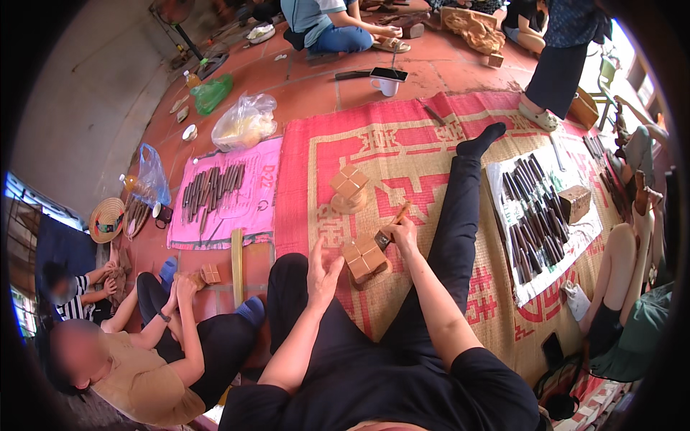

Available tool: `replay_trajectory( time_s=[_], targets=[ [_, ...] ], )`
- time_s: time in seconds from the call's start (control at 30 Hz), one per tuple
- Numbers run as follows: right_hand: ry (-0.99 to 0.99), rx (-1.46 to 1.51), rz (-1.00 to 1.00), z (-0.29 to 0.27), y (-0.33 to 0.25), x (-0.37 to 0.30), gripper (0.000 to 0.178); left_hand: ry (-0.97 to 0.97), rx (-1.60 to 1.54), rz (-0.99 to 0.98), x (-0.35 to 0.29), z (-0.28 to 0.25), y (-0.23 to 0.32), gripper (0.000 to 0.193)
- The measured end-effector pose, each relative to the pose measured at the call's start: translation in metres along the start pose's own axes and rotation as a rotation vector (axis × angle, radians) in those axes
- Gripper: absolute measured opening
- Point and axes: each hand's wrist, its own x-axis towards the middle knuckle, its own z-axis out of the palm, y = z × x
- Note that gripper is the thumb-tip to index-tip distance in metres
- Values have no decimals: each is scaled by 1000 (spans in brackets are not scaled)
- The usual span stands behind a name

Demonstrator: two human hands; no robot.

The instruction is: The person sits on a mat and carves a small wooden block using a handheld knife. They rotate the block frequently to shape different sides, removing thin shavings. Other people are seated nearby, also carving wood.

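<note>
On the mat between my legs a brown wooden block with pale crossing lines on top rests on a low wooden base, mostly hidden beneath it. My left hand is just left of this block, fingers stretched out and holding nothing; whether the thumb touches the block I cannot tell. To the block's right, my right hand is closed around a wooden-handled tool. A dark, wide end of it shows by the block's edge; its exact kind is unclear. Farther off, a similar block sits on a round wooden stand.
Dark slim tools lie in rows on a pink sack at left and a white sheet at right. A white mug with a phone across it stands beyond the mat. A co-worker sits close at left; others sit around.
</note>
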Motion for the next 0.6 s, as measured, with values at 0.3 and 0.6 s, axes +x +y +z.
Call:
replay_trajectory(
  time_s=[0.3,0.6],
  targets=[
    [136,-465,-238,-4,16,-12,15,-256,-554,-403,-14,33,-1,63],
    [108,356,24,-37,-18,-61,14,-235,-610,-362,10,28,17,48]
  ],
)
